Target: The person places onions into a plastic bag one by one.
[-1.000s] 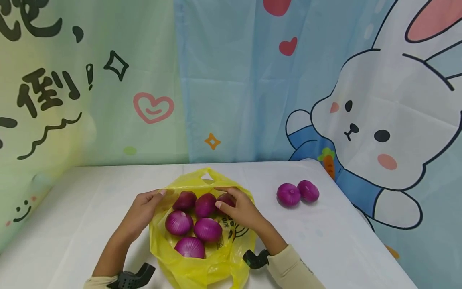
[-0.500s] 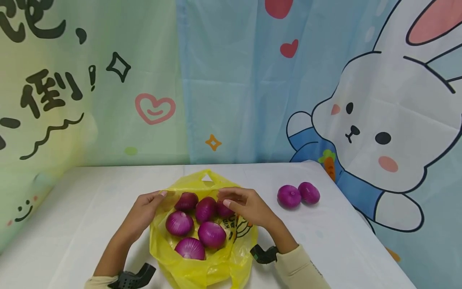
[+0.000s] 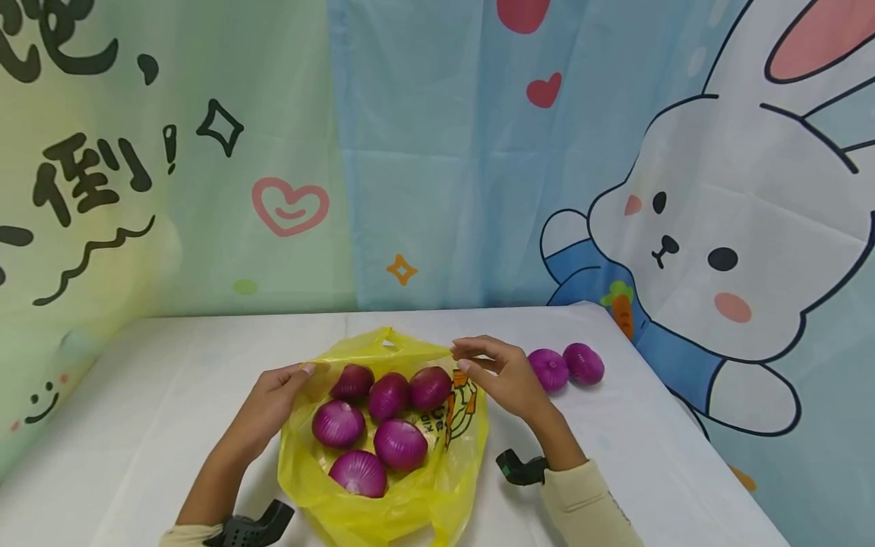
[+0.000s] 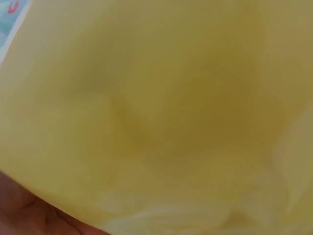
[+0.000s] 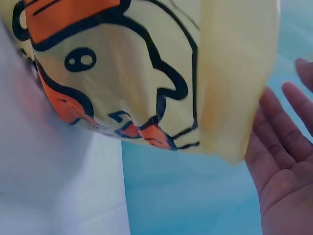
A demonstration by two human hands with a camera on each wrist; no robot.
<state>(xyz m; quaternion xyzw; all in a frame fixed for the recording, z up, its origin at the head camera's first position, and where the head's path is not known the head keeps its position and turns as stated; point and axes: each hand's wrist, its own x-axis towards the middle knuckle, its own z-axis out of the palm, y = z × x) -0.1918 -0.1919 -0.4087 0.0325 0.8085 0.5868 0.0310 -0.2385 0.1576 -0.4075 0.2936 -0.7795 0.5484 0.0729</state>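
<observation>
A yellow plastic bag [image 3: 444, 479] lies with its mouth spread, several red onions [image 3: 400, 445] inside. My left hand [image 3: 276, 395] pinches the bag's left rim, thumb uppermost; in the left wrist view the yellow film [image 4: 161, 112] covers nearly everything. At the right rim is my right hand [image 3: 502, 376], its fingers loosely bent and touching the bag's edge. In the right wrist view the right palm [image 5: 288, 181] faces the bag, thumb apart from the fingers, and the bag's printed cartoon [image 5: 117, 73] shows.
Two more red onions [image 3: 584, 364] sit on the white tabletop [image 3: 615, 471], just beyond my right hand. A printed curtain [image 3: 437, 167] with a rabbit hangs behind the table's back edge. Black wrist mounts [image 3: 522, 467] are strapped at both wrists.
My right hand has left an onion at the upper right inside the bag and moved right to the rim. The bag's right side is spread wider. My left hand stays put.
</observation>
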